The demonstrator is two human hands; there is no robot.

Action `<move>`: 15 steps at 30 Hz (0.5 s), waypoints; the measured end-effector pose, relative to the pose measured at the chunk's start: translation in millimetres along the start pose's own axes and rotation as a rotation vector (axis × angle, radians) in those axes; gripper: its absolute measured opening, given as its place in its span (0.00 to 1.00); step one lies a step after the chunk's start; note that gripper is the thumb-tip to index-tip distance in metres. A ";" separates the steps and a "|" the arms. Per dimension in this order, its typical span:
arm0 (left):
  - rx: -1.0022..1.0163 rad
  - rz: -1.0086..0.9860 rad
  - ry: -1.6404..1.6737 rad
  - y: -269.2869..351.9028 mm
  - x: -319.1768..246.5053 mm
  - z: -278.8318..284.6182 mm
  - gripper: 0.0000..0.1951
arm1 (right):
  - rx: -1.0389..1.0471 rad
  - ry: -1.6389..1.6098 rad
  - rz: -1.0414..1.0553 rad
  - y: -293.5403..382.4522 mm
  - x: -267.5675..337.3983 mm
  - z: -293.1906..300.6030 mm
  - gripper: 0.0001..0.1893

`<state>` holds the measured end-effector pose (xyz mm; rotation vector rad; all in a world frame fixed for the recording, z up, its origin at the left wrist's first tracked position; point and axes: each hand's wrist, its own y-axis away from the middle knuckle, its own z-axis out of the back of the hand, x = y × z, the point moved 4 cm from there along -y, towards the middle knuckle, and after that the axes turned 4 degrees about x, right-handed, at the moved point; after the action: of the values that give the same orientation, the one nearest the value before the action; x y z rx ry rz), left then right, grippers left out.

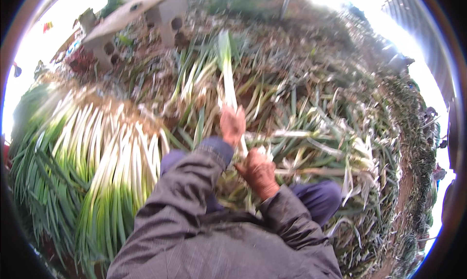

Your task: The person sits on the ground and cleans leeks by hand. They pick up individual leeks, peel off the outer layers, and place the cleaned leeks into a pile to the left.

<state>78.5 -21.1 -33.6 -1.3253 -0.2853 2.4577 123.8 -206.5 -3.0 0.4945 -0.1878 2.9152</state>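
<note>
My left hand is closed around the white stalk of a large green onion, whose green top points away from me. Nearer my body, my right hand is curled beside the stalk's lower end, with pale peel at its fingers; whether it grips the root end is hard to tell. A few more green onions lie beyond my left hand. On the left, many green onions are laid side by side, white ends away from me and green leaves towards me.
Loose leaves and peelings cover the ground ahead and to the right. Beyond the laid-out onions, a long board rests by blocks with round holes. A bare strip of soil runs along the right. My bent knee is beside my right arm.
</note>
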 end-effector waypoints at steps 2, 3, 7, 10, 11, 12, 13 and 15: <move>-0.019 0.148 0.128 0.9 1.1 -1.3 0.29 | -0.048 0.020 0.029 -11.5 2.4 0.5 0.18; 0.002 0.198 0.124 2.2 0.6 -2.4 0.28 | -0.059 0.069 0.046 -14.0 2.2 0.2 0.14; 0.006 0.286 0.231 8.3 -2.8 -6.7 0.26 | -0.068 0.029 0.212 -13.9 -5.0 -0.6 0.07; 0.013 0.317 0.257 9.7 1.3 -10.6 0.24 | -0.092 0.078 0.356 -8.8 -8.3 5.2 0.04; 0.010 0.359 0.298 9.9 4.8 -12.6 0.23 | -0.121 0.066 0.385 -7.5 -9.9 10.1 0.04; 0.008 0.382 0.313 8.3 8.0 -14.6 0.23 | -0.154 0.057 0.417 -6.2 -11.5 15.8 0.04; 0.000 0.396 0.304 7.1 11.0 -16.5 0.23 | -0.185 0.047 0.449 -4.0 -13.7 21.9 0.03; -0.031 0.429 0.415 4.5 16.5 -22.5 0.22 | -0.273 -0.129 0.355 -1.9 -26.5 35.1 0.08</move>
<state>88.0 -18.5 -60.1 -2.0401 0.0752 2.4140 159.8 -214.1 21.1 0.6598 -0.7525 3.1195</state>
